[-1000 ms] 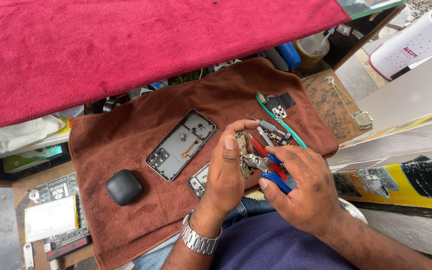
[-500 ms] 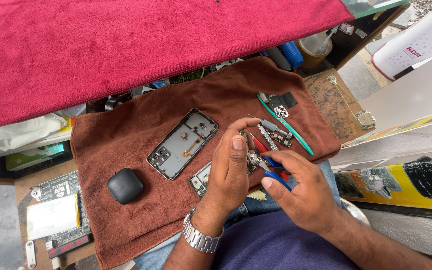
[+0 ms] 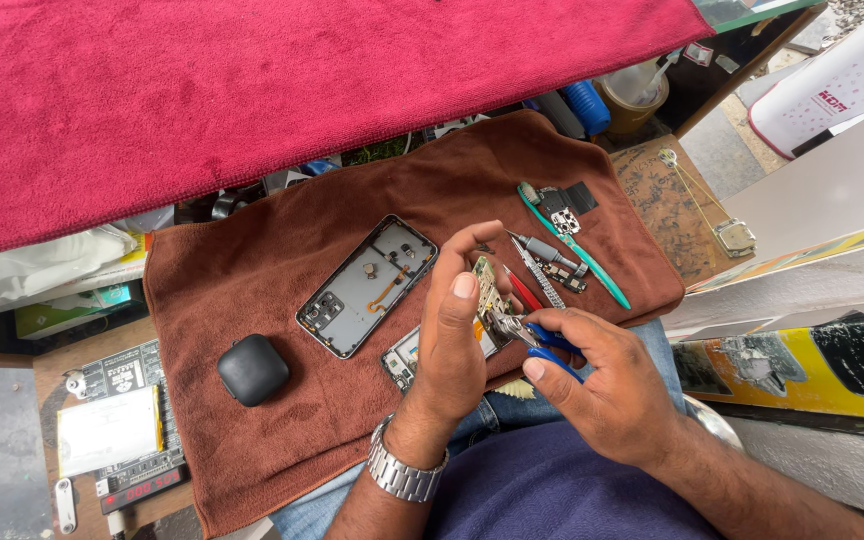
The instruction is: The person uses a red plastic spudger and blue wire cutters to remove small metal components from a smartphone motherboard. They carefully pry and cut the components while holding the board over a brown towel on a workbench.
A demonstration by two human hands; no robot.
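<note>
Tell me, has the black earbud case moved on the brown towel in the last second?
No. The black earbud case lies at the same spot on the brown towel, left of and below the opened phone frame.

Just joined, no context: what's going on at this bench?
A person is working on a small circuit board, held up in the left hand, while the right hand grips it with blue-handled pliers. An opened phone frame, tweezers and a dark earbud case lie on the brown towel.
</note>
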